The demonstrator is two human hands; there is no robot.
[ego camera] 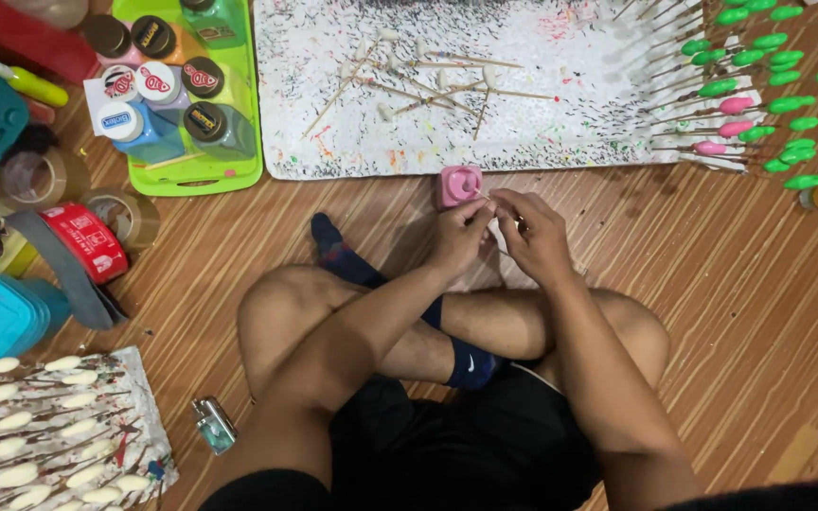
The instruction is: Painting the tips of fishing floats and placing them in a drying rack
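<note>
The person sits cross-legged on a wooden floor (712,284), and both hands meet in front of the knees. The left hand (458,237) is closed with the fingers pinched on a thin stick (482,196), near its upper end. The right hand (537,235) is also curled, and its fingertips touch the same small spot just beside the left hand; what exactly it pinches is too small to tell. Just above the hands a small pink pot (457,185) stands on the floor, touching the lower edge of a white paint-splattered sheet (560,142). On this sheet lie white-tipped sticks (428,80), and at its right side are rows of sticks with green and pink tips (759,95). A green tray (239,175) with paint bottles is at the upper left.
</note>
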